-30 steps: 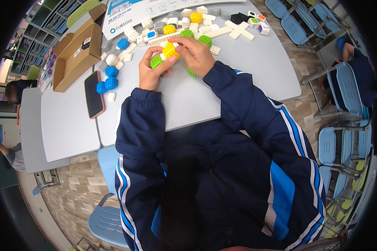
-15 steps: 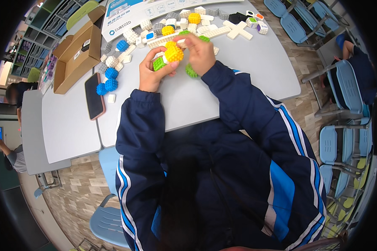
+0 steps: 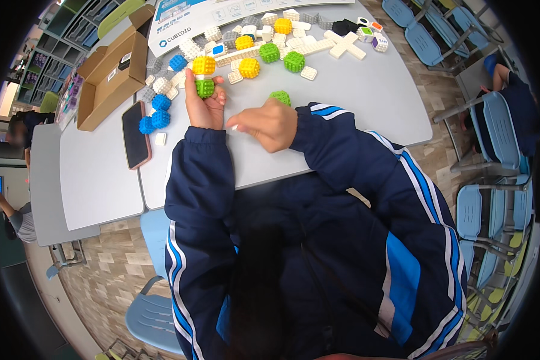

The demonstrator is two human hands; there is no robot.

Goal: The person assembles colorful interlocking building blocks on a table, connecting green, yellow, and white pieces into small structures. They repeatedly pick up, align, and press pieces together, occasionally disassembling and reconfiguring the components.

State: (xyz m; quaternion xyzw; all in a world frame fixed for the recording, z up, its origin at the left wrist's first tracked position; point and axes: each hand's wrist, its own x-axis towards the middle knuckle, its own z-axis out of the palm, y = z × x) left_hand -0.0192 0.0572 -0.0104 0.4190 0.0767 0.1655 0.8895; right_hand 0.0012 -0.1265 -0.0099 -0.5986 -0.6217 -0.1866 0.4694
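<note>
My left hand (image 3: 205,113) grips a studded green block (image 3: 204,89) with a studded yellow block (image 3: 203,65) stacked above it. A thin white layer shows between the two. Lower and to the right, my right hand (image 3: 271,125) is closed just above the tabletop, thumb against fingers, pinching a small white piece (image 3: 234,128) that shows only in part. Just behind that hand lies a green block (image 3: 279,97), partly covered. Farther off are a loose yellow block (image 3: 249,68) and two more green blocks (image 3: 294,61).
Beyond my hands spread several white, grey and yellow pieces and a white cross-shaped piece (image 3: 346,45). Blue blocks (image 3: 160,119), a phone (image 3: 136,135) and an open cardboard box (image 3: 111,84) lie left on the white table (image 3: 366,114). A printed sheet (image 3: 222,21) lies behind.
My left hand has moved left with the yellow and green blocks, now upright. My right hand has left them and come down toward me, with a small white piece in its fingers.
</note>
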